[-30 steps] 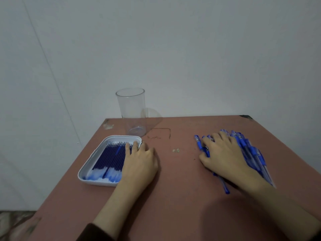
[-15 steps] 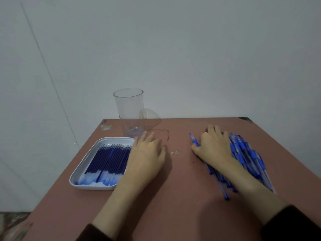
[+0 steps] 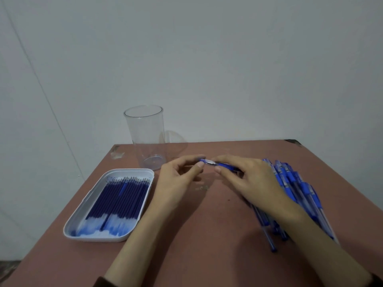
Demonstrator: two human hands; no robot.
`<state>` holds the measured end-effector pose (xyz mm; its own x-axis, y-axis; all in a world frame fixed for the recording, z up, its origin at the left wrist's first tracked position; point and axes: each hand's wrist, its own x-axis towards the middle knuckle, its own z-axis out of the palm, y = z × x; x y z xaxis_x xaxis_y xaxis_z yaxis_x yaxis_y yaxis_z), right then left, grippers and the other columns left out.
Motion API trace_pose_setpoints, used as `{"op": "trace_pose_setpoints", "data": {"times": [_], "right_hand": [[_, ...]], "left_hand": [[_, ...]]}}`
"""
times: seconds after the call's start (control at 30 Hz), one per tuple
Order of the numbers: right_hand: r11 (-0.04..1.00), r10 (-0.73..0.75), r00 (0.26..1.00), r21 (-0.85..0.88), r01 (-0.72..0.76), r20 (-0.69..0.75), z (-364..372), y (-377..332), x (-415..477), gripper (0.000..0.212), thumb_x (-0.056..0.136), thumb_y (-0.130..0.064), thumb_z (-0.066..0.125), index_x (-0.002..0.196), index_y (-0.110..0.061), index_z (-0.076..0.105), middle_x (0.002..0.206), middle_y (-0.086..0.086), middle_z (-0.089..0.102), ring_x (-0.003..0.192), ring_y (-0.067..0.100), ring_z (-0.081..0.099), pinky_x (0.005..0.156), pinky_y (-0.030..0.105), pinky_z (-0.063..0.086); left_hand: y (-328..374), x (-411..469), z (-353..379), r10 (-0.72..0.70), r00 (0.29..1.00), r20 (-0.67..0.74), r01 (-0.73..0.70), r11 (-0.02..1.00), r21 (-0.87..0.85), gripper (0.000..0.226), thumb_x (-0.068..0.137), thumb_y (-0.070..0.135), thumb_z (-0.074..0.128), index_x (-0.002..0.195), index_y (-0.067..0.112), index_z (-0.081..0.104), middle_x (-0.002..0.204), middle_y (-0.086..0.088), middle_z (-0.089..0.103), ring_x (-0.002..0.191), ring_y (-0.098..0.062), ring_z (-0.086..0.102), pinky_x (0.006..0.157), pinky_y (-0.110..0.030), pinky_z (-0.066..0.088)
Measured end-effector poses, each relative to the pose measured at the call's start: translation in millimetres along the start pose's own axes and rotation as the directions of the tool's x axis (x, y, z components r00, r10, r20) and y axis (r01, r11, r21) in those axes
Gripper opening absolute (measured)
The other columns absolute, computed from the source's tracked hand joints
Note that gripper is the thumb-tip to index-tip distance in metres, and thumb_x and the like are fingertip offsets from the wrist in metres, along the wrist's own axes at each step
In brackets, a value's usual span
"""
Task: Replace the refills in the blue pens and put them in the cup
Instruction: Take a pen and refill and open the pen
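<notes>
A blue pen point(image 3: 215, 163) is held just above the table's middle, between both hands. My right hand point(image 3: 248, 179) grips its barrel; my left hand point(image 3: 178, 179) pinches its capped end with thumb and fingertip. A pile of several blue pens point(image 3: 298, 193) lies on the table to the right, partly hidden under my right wrist. A white tray point(image 3: 87, 204) at the left holds several dark blue refills point(image 3: 120, 201) lying side by side. A clear plastic cup point(image 3: 147, 135) stands upright and empty at the back, just beyond the tray.
The reddish-brown table point(image 3: 196, 245) ends at a plain white wall behind the cup. Its far right corner point(image 3: 292, 141) is chipped. A small scuff mark point(image 3: 117, 153) sits near the far left corner, and crumbs point(image 3: 202, 187) lie at the centre.
My right hand lifted one pen off the pile and brought it to the middle. My left hand left the tray's edge and took hold of the pen's end.
</notes>
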<state>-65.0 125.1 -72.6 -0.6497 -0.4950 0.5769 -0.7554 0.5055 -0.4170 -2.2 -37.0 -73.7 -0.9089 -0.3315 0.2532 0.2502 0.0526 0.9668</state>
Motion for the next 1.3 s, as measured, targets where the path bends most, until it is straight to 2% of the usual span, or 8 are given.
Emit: {"op": "trace_pose_setpoints", "data": {"times": [0.53, 0.67, 0.8, 0.9, 1.07, 1.13, 1.2, 1.3], "right_hand": [[0.963, -0.152, 0.982, -0.238, 0.123, -0.109, 1.0, -11.5, -6.6, 0.033, 0.085, -0.056, 0.044, 0.097, -0.041, 0.071, 0.055, -0.010, 0.065, 0.051, 0.013, 0.062, 0.040, 0.027, 0.041], [0.938, -0.120, 0.988, -0.338, 0.079, -0.102, -2.1, -11.7, -8.2, 0.033, 0.083, -0.061, 0.046, 0.092, -0.041, 0.071, 0.045, -0.010, 0.056, 0.042, 0.012, 0.054, 0.040, 0.014, 0.018], [0.912, 0.092, 0.996, -0.404, -0.079, 0.014, -7.8, -3.9, -7.3, 0.024, 0.086, -0.038, 0.058, 0.109, -0.030, 0.055, 0.068, -0.007, 0.062, 0.069, 0.019, 0.061, 0.053, 0.028, 0.028], [0.950, 0.205, 0.979, -0.240, -0.201, -0.011, -15.8, 4.5, -6.2, 0.017, 0.088, -0.018, 0.057, 0.103, -0.024, 0.051, 0.078, -0.003, 0.063, 0.069, 0.016, 0.058, 0.059, 0.031, 0.039], [0.923, 0.290, 0.953, 0.291, -0.253, -0.090, -23.4, -5.3, -2.7, 0.010, 0.087, -0.023, 0.065, 0.090, -0.032, 0.065, 0.079, -0.008, 0.063, 0.062, 0.000, 0.052, 0.061, 0.006, 0.041], [0.835, 0.340, 0.940, 0.456, -0.309, 0.015, -24.9, -10.0, -2.2, 0.011, 0.088, -0.023, 0.063, 0.091, -0.031, 0.069, 0.069, -0.003, 0.062, 0.052, 0.003, 0.048, 0.053, 0.012, 0.041], [0.672, 0.385, 0.904, 0.614, -0.414, 0.187, -23.4, -13.9, -2.1, 0.016, 0.092, -0.022, 0.057, 0.094, -0.019, 0.073, 0.059, 0.005, 0.055, 0.042, 0.008, 0.041, 0.042, 0.020, 0.033], [0.413, 0.341, 0.809, 0.696, -0.587, 0.479, -16.8, -19.0, -3.2, 0.028, 0.089, -0.031, 0.054, 0.088, -0.006, 0.068, 0.056, 0.007, 0.047, 0.038, 0.011, 0.030, 0.042, 0.024, 0.016]], "left_hand": [[0.8, -3.4, 1.3, -0.023, 0.994, 0.111, 0.019, 0.999, 0.037, 0.012, 0.084, -0.001, 0.065, 0.089, 0.009, 0.069, 0.074, -0.002, 0.067, 0.064, -0.005, 0.062, 0.063, -0.019, 0.054], [1.9, -2.9, -0.6, -0.032, 0.994, 0.101, 0.027, 0.999, 0.043, 0.011, 0.082, 0.000, 0.067, 0.087, 0.009, 0.069, 0.076, -0.005, 0.068, 0.064, -0.005, 0.063, 0.063, -0.016, 0.053], [-5.0, -1.5, -5.7, -0.037, 0.998, 0.044, 0.023, 0.960, 0.278, 0.004, 0.080, 0.012, 0.073, 0.082, 0.016, 0.072, 0.068, -0.003, 0.066, 0.058, -0.005, 0.057, 0.058, -0.014, 0.046], [-11.1, -2.0, -10.5, -0.110, 0.981, 0.158, 0.023, 0.882, 0.471, 0.004, 0.076, 0.027, 0.077, 0.076, 0.023, 0.075, 0.072, -0.003, 0.072, 0.067, -0.008, 0.061, 0.071, -0.024, 0.050], [-10.0, -5.2, -11.7, -0.230, 0.884, 0.408, -0.072, 0.794, 0.604, 0.020, 0.067, 0.045, 0.077, 0.084, 0.033, 0.077, 0.087, 0.008, 0.074, 0.091, -0.010, 0.067, 0.091, -0.035, 0.052], [-6.3, -7.9, -6.7, -0.173, 0.931, 0.320, 0.010, 0.891, 0.453, 0.023, 0.075, 0.037, 0.076, 0.096, 0.030, 0.075, 0.091, 0.007, 0.074, 0.089, -0.007, 0.068, 0.086, -0.028, 0.054], [2.1, -12.7, 2.7, -0.179, 0.952, 0.249, 0.177, 0.984, 0.028, 0.025, 0.088, 0.018, 0.065, 0.112, 0.015, 0.069, 0.100, 0.000, 0.073, 0.087, -0.008, 0.069, 0.072, -0.020, 0.054], [11.1, -16.9, 15.3, -0.163, 0.928, 0.335, 0.301, 0.860, -0.413, 0.030, 0.093, 0.012, 0.051, 0.120, 0.006, 0.061, 0.111, -0.010, 0.070, 0.093, -0.015, 0.069, 0.078, -0.024, 0.056]]}}
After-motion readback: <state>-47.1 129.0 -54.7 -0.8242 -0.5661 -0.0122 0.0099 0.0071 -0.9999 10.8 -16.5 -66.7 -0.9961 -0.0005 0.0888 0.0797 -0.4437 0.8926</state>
